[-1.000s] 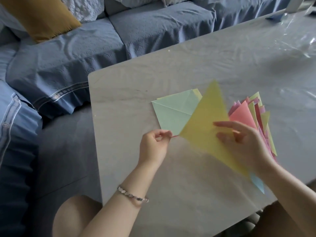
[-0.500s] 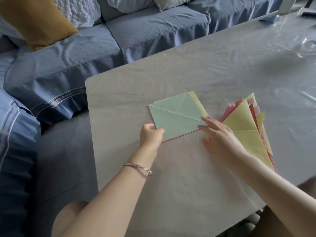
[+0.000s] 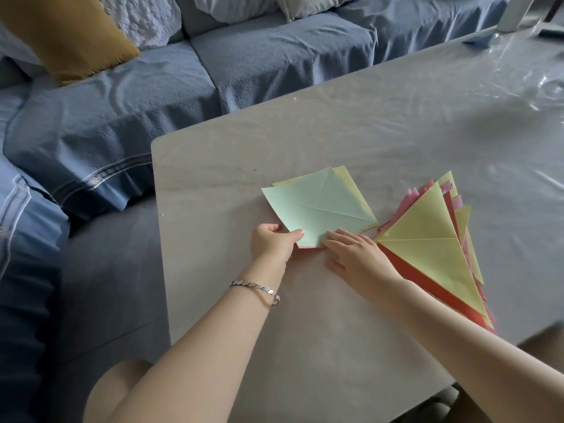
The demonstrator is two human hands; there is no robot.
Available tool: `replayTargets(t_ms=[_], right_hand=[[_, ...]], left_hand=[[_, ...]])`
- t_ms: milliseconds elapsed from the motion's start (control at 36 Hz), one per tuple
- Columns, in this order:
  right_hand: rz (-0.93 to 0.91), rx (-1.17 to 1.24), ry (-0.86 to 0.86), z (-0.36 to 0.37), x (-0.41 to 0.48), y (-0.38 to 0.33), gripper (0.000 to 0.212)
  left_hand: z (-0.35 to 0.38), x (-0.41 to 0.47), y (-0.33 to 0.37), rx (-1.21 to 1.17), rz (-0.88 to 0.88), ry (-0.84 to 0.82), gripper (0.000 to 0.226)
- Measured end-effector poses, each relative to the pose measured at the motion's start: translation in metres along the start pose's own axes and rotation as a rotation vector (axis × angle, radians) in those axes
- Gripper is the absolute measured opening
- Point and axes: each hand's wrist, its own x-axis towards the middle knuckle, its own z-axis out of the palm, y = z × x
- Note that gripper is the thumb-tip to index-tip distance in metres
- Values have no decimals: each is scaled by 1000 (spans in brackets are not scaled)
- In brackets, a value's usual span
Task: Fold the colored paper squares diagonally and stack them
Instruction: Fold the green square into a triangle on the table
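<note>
A pile of unfolded paper squares lies on the table, topped by a light green square (image 3: 317,206) that shows a diagonal crease; yellow and red sheets peek out beneath it. My left hand (image 3: 273,244) pinches the pile's near corner, thumb on top of the green sheet. My right hand (image 3: 355,257) lies with straight fingers touching the same near corner. To the right sits a fanned stack of folded triangles (image 3: 433,248), a yellow one uppermost over red and pink ones.
The grey table (image 3: 335,141) is covered with clear plastic film. Its left edge runs close to a blue sofa (image 3: 183,87) with a mustard cushion (image 3: 64,38). My bare knees show below the table's near edge.
The yellow folded triangle went from my right hand onto the fanned stack. My right hand then moved left to the green square's near corner, and my left thumb came onto that sheet.
</note>
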Motion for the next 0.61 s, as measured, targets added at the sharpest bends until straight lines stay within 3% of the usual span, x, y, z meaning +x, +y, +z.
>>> replayTargets(t_ms=[222,389,500,583,611], right_hand=[[-56,86,172,13,-7,-10,49],[-151,118,182,17,-11,-33,49],[-240,169,178,19,-16,-48,46],[-290,232,253,20,-22,-51,25],[-293,252,263,21,-25,-50,29]], left_hand=[[-24,-5,-12,94,52,19,16],[-57,-27,-25,288,176,30,24],[-70,-45,-29,13,-28,-191,22],[-76,-52,-35,-37,-81,-291,23],[-77,-54,-36,-33,-79,-293,19]])
